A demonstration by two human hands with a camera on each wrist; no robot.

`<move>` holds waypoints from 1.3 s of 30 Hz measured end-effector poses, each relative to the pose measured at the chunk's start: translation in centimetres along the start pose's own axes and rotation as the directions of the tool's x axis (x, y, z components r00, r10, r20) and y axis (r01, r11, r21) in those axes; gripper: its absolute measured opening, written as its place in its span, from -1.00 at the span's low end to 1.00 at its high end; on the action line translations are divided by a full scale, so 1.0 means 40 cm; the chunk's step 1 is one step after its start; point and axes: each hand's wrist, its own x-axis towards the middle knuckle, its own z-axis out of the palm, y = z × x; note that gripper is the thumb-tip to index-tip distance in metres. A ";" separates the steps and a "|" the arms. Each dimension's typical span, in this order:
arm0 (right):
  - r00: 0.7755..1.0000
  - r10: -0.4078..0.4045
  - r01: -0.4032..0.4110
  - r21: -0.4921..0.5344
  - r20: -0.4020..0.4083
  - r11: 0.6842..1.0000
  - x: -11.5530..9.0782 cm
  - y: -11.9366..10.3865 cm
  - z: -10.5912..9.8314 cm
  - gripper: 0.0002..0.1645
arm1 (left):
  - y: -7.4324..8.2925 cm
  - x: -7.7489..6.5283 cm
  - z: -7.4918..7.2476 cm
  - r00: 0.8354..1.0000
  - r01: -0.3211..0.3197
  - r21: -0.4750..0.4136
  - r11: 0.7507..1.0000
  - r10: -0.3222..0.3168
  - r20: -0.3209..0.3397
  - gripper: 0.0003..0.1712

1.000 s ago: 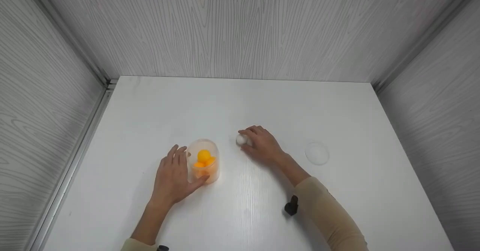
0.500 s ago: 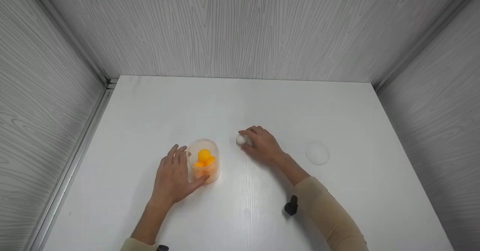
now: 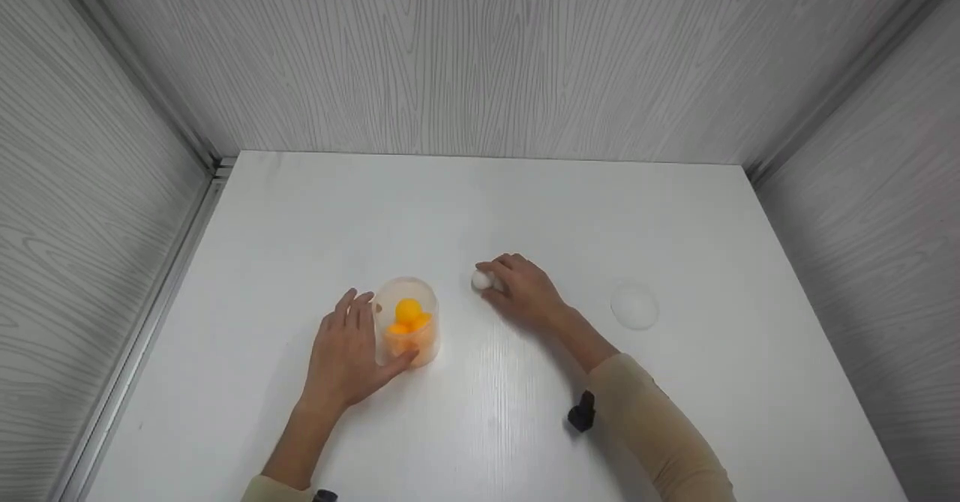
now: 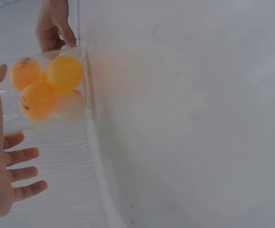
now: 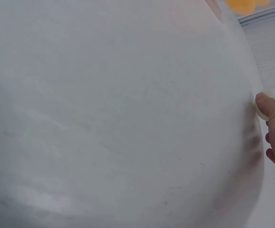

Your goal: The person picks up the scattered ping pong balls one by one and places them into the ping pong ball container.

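Observation:
In the head view, a clear plastic jar (image 3: 397, 290) stands on the table, left of centre. Several orange ping-pong balls (image 3: 408, 311) lie inside it, and the left wrist view also shows a white ball (image 4: 70, 108) through its wall. My left hand (image 3: 345, 359) rests against the jar, thumb across the near side and straight fingers along the left. To the right of the jar, my right hand (image 3: 525, 292) pinches a white ping-pong ball (image 3: 481, 281) between thumb and fingers, low over the table. The palm hides part of that ball.
A clear round lid (image 3: 634, 307) lies flat on the white table (image 3: 480, 209), right of my right hand. Grey wood-grain panels (image 3: 480, 59) enclose the table at the back and both sides. A black wrist camera (image 3: 582, 412) juts out beside my right sleeve.

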 end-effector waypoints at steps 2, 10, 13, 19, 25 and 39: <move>1.000 0.005 -0.005 -0.002 0.001 1.000 0.000 0.000 0.000 -0.49 | 0.000 0.000 0.000 1.000 0.001 0.000 1.000 -0.001 0.000 0.12; 0.999 0.034 -0.034 0.006 0.000 0.999 -0.004 -0.009 -0.004 -0.49 | -0.001 0.000 -0.001 1.000 -0.006 -0.003 1.000 0.006 -0.006 0.11; 1.000 0.030 -0.030 -0.003 -0.002 1.000 -0.004 -0.012 -0.006 -0.49 | -0.001 0.000 -0.001 1.000 -0.007 -0.006 1.000 0.007 -0.006 0.11; 0.999 -0.044 0.042 -0.076 -0.019 0.996 0.001 -0.019 -0.013 -0.48 | 0.001 0.000 -0.001 1.000 -0.007 0.000 1.000 0.007 0.000 0.12; 0.992 -0.121 0.113 -0.139 -0.047 0.984 0.005 -0.025 -0.018 -0.49 | 0.001 0.000 -0.002 1.000 -0.003 0.008 1.000 0.003 0.005 0.13; 0.958 -0.256 0.236 -0.154 -0.128 0.959 0.014 -0.041 -0.032 -0.50 | 0.001 -0.001 -0.004 1.000 0.002 0.001 1.000 -0.002 0.005 0.12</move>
